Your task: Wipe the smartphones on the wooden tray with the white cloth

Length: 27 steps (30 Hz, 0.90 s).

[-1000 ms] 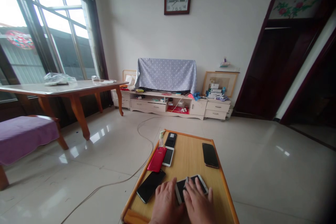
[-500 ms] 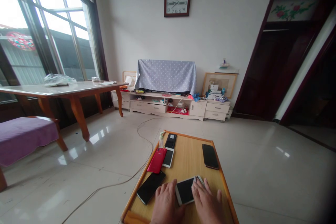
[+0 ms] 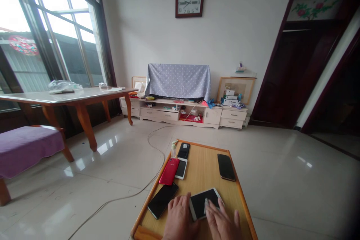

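A white smartphone (image 3: 201,203) lies at a slant, screen up, near the front of the small wooden table (image 3: 204,159). My left hand (image 3: 178,215) rests on the table with its fingers bent against the phone's left end, gripping that edge. My right hand (image 3: 221,219) is over the phone's lower right part, its fingertips pressing a small pale grey wad (image 3: 206,201) onto the dark screen. The wad is mostly hidden under the fingers, and its material is unclear. Left of my left hand lies a black smartphone (image 3: 162,200).
A red phone (image 3: 169,171) overlaps another white phone (image 3: 181,168). Behind them are a dark phone (image 3: 183,150) and a small pump bottle (image 3: 173,150). Another black phone (image 3: 226,167) lies by the right rim. A cable (image 3: 126,197) crosses the floor at left.
My right hand has slid down and slightly left across the phone's screen with the grey wad under its fingertips. My left hand stays at the phone's left end.
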### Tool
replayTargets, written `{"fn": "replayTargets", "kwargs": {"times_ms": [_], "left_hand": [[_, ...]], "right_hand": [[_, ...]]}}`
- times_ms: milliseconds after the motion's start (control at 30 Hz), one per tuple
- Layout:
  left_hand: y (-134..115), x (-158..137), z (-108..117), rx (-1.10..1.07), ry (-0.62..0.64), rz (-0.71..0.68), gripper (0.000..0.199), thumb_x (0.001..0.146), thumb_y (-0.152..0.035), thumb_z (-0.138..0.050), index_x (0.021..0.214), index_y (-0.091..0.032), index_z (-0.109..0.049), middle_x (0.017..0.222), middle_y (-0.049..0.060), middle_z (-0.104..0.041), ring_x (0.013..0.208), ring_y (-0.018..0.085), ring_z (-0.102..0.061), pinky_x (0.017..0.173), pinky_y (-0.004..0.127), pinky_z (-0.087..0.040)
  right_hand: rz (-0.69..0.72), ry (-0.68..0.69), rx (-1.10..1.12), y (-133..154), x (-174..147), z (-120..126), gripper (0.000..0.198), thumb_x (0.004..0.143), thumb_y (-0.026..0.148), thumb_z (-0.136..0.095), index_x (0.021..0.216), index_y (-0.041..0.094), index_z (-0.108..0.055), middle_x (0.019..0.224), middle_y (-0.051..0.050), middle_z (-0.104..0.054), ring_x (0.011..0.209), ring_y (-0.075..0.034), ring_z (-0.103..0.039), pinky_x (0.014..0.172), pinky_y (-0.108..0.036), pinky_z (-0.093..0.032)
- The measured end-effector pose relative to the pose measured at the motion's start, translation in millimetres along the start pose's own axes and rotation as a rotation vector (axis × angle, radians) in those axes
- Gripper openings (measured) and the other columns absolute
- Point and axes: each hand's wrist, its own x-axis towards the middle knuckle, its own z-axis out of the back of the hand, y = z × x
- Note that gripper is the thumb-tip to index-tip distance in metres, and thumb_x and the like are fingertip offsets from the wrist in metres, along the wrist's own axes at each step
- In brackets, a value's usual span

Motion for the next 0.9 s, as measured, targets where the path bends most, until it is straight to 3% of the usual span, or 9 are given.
{"fn": "replayTargets", "kwargs": {"times_ms": [133,400,567,667,900], "left_hand": [[-3,-1,2,-0.002,-0.009,0.008,0.077,0.07,-0.042,-0.06,0.144,-0.025,-0.047,0.14,0.006,-0.058,0.133,0.027,-0.044,0.115,0.036,-0.022],[2,1,-1,-0.044,-0.031,0.0,0.07,0.072,-0.045,-0.058,0.139,-0.024,-0.052,0.135,0.007,-0.061,0.128,0.026,-0.048,0.112,0.037,-0.027],[0,0,-1,-0.044,-0.062,-0.015,0.07,0.07,-0.041,-0.061,0.137,-0.026,-0.052,0.134,0.005,-0.062,0.128,0.025,-0.049,0.113,0.037,-0.026],[-3,-1,0,-0.037,-0.046,-0.007,0.07,0.07,-0.039,-0.06,0.138,-0.027,-0.052,0.136,0.005,-0.061,0.13,0.026,-0.047,0.114,0.036,-0.024],[2,2,-2,-0.032,-0.022,0.004,0.071,0.071,-0.045,-0.061,0.138,-0.025,-0.052,0.137,0.006,-0.061,0.129,0.026,-0.048,0.113,0.037,-0.026]], "right_hand": [[-0.113,-0.035,-0.103,-20,3,1,0.048,0.102,0.054,-0.025,0.142,0.045,-0.05,0.154,0.003,-0.042,0.147,-0.034,-0.028,0.108,-0.077,-0.024],[0.044,-0.004,-0.002,21,-11,-26,0.04,0.099,0.055,-0.037,0.131,0.05,-0.06,0.143,0.004,-0.054,0.14,-0.037,-0.041,0.112,-0.078,-0.013],[-0.071,-0.007,-0.041,-12,-4,-4,0.046,0.1,0.055,-0.029,0.139,0.048,-0.053,0.15,0.005,-0.047,0.146,-0.036,-0.031,0.108,-0.079,-0.022],[-0.137,-0.031,-0.08,-20,2,3,0.05,0.101,0.056,-0.027,0.142,0.043,-0.052,0.153,0.003,-0.043,0.148,-0.036,-0.026,0.109,-0.079,-0.021],[0.041,-0.034,-0.034,25,-6,-23,0.044,0.1,0.057,-0.033,0.132,0.046,-0.061,0.144,0.002,-0.054,0.141,-0.037,-0.04,0.112,-0.076,-0.017]]}}
